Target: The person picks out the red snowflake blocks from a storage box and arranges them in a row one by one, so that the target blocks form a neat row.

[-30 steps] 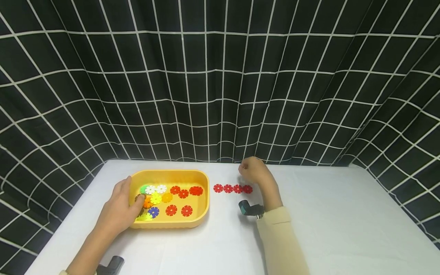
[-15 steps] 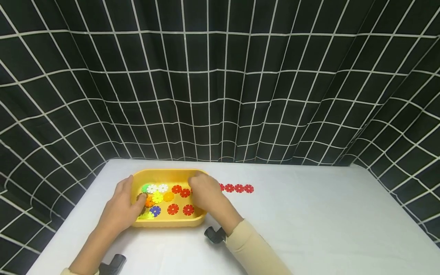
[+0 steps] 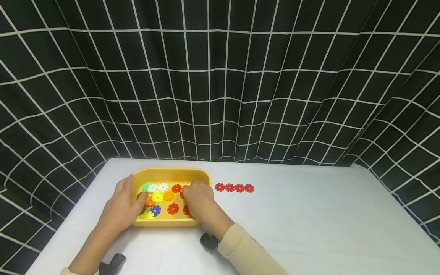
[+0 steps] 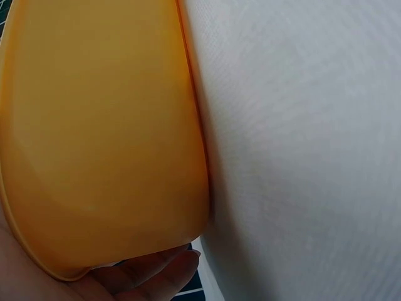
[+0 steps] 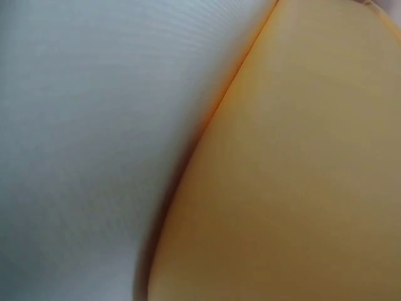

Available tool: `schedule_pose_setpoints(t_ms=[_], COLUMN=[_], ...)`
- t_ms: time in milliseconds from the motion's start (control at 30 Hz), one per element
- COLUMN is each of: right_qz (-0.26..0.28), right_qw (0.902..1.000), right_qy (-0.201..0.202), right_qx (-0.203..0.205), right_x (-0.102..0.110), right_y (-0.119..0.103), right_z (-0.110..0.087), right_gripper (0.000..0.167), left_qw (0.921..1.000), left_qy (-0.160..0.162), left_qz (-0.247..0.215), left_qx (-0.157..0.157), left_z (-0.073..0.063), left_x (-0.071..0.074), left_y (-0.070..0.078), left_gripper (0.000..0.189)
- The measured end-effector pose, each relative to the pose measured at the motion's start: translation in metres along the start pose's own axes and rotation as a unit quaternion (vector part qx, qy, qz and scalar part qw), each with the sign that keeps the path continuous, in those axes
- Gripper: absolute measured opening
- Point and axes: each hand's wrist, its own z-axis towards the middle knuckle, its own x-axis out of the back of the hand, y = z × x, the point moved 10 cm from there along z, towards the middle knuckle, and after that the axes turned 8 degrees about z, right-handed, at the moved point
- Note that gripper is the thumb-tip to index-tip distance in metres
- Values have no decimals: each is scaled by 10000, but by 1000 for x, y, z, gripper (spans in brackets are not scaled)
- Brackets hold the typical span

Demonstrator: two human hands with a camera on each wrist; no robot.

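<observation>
A yellow plastic tray [image 3: 168, 222] stands on the white-covered table, with flat, notched snowflake building discs inside. My left hand [image 3: 120, 208] grips the tray's left end, thumb over the rim and fingers along the outer wall. In the left wrist view, fingers [image 4: 169, 276] curve round that end. My right hand [image 3: 199, 200] is down in the tray's right part, fingers bent over the red discs [image 3: 173, 208]; its fingertips are hidden, and I cannot tell whether they pinch a disc. The right wrist view is filled by the tray's outer wall [image 5: 282, 163] and the cloth.
Right of the tray, several red discs [image 3: 230, 187] lie in a straight row on the white cloth [image 3: 309, 217]. White [image 3: 163, 187], orange [image 3: 169, 196], yellow [image 3: 157, 196] and blue [image 3: 155, 210] discs share the tray's left half. A black grid-patterned curtain [image 3: 220, 88] hangs behind.
My right hand has moved left from beyond the row of red discs into the tray, then slightly lower within it. The left hand keeps its grip on the tray.
</observation>
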Motion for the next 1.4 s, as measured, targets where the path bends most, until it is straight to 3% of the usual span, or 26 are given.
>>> schedule_pose_setpoints(t_ms=[233, 433, 633, 967, 1100, 1267, 1400], right_qz=[21, -358, -555, -446, -426, 42, 540], right_qw=[10000, 9982, 9956, 9974, 9982, 9998, 9978], right_qy=[84, -429, -703, -464, -274, 100, 365], right_qx=[32, -206, -280, -331, -308, -154, 77], right_x=[2, -7, -12, -7, -4, 3, 11], right_y=[-1, 0, 0, 0, 0, 0, 3], right_z=[0, 0, 0, 1, 1, 1, -1], right_gripper=[13, 34, 38, 38, 30, 11, 9], left_qw=[10000, 10000, 10000, 10000, 10000, 10000, 10000], left_qy=[-20, -12, -40, -13, -34, -15, -8], left_qz=[-4, -10, -8, 0, -6, -12, -16], left_qx=[14, 31, 38, 20, 37, 51, 44], left_z=[1, 2, 2, 1, 2, 2, 1], left_x=[0, -2, -4, -1, -2, -2, -2], left_y=[-3, -3, -2, -2, -3, -4, -3], left_gripper=[83, 83, 83, 82, 83, 83, 82])
